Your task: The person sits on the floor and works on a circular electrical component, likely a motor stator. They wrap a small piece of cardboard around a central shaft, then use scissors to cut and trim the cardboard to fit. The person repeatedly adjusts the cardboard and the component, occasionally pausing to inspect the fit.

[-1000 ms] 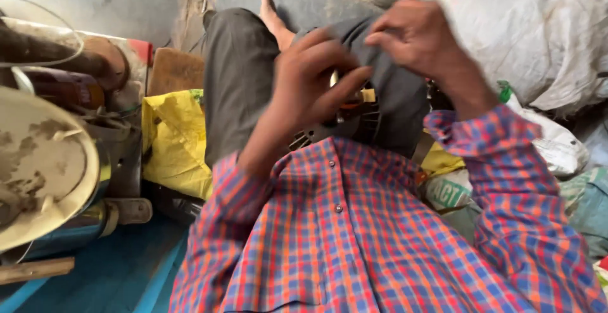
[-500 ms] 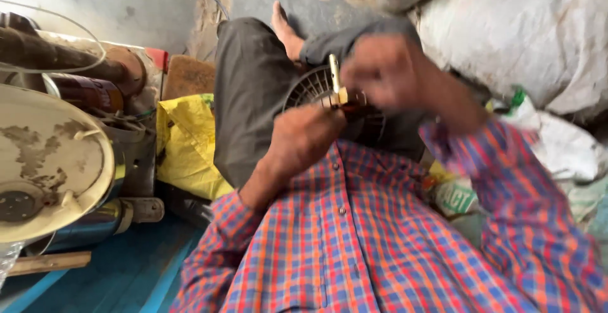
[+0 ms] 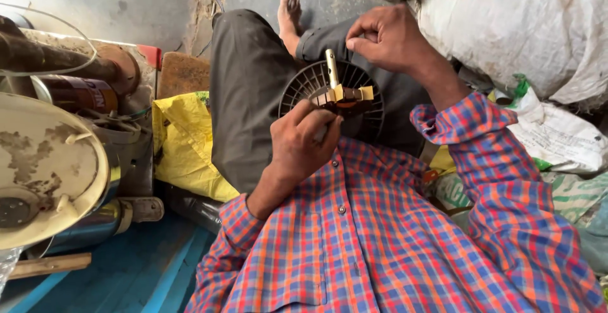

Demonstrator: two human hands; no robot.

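1. Nearest the camera, the checked shirt [image 3: 380,250] in red, blue and orange fills the lower frame, both sleeves reaching forward.
2. The left hand [image 3: 303,143] is closed, its fingertips pinched on the near edge of a small motor core [image 3: 342,94] (brown windings with yellowish tape, a brass-coloured shaft standing up from it).
3. That core sits on the middle of a round black fan grille [image 3: 304,85], which rests on the lap against the dark trousers [image 3: 244,98].
4. The right hand [image 3: 387,37] hovers just beyond the grille, fingers curled with thumb and forefinger pinched together; whether anything tiny is held between them I cannot tell.
5. To the left, a worn cream fan blade [image 3: 44,174] lies over a metal cylinder [image 3: 95,224], with a yellow bag [image 3: 183,142] between it and the leg.
6. To the right lie white woven sacks [image 3: 519,28].
7. Farthest off, a bare foot [image 3: 290,15] rests on the grey floor [image 3: 126,3].
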